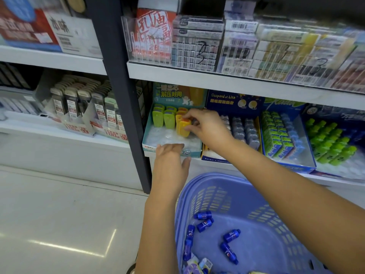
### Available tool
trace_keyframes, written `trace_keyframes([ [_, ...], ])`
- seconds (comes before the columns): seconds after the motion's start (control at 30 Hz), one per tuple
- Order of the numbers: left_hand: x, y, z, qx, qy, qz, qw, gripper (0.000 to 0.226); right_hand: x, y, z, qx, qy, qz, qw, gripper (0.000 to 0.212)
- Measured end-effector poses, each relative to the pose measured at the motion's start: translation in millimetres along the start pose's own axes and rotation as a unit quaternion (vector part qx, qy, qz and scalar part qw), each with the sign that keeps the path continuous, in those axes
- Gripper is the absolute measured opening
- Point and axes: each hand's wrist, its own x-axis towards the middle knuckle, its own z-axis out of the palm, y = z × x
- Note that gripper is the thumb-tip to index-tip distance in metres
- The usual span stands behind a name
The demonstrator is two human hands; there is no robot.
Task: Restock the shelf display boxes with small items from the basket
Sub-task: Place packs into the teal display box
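A yellow item (184, 129) with an orange top is pinched between the thumb and fingertips of the right hand (207, 125). It is held upright, long axis vertical, top up, inside the teal display box (193, 152), just right of the green items (164, 119). The left hand (169, 161) is rested on the box's near rim, fingers extended. Blue bottles (232, 235) are left lying at mixed angles in the lilac basket (217, 178), near right.
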Motion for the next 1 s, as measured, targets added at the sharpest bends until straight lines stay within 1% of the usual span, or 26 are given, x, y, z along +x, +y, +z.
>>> trace_keyframes([
  [0.1,2,-4,2,0.007,0.011,0.010,1.000,0.039,3,1,10,-0.012,0.002,-0.007,1.000,0.031],
  [0.27,3,-6,2,0.008,0.007,0.013,1.000,0.039,2,0,17,-0.014,0.013,-0.023,1.000,0.031],
  [0.33,3,-6,2,0.007,0.010,0.013,1.000,0.039,3,1,17,-0.051,0.023,-0.038,0.998,0.028],
  [0.43,3,-6,3,0.005,0.012,0.017,1.000,0.038,5,4,21,-0.139,-0.011,-0.066,0.988,0.033],
  [0.53,4,-7,4,0.004,0.015,0.019,1.000,0.039,6,7,25,-0.182,-0.029,-0.079,0.980,0.038],
  [0.6,4,-7,5,0.006,0.016,0.018,1.000,0.039,7,9,26,-0.168,-0.040,-0.089,0.981,0.042],
  [0.73,4,-7,6,0.010,0.017,0.023,1.000,0.039,7,14,27,-0.102,-0.049,-0.118,0.986,0.046],
  [0.8,5,-9,6,0.004,0.019,0.027,0.999,0.038,8,14,26,-0.086,-0.051,-0.116,0.988,0.047],
  [0.87,5,-9,6,0.000,0.012,0.028,1.000,0.038,9,11,25,-0.096,-0.055,-0.101,0.989,0.046],
  [1.0,6,-9,2,0.004,-0.005,0.024,1.000,0.038,14,3,22,-0.168,-0.082,-0.084,0.979,0.039],
])
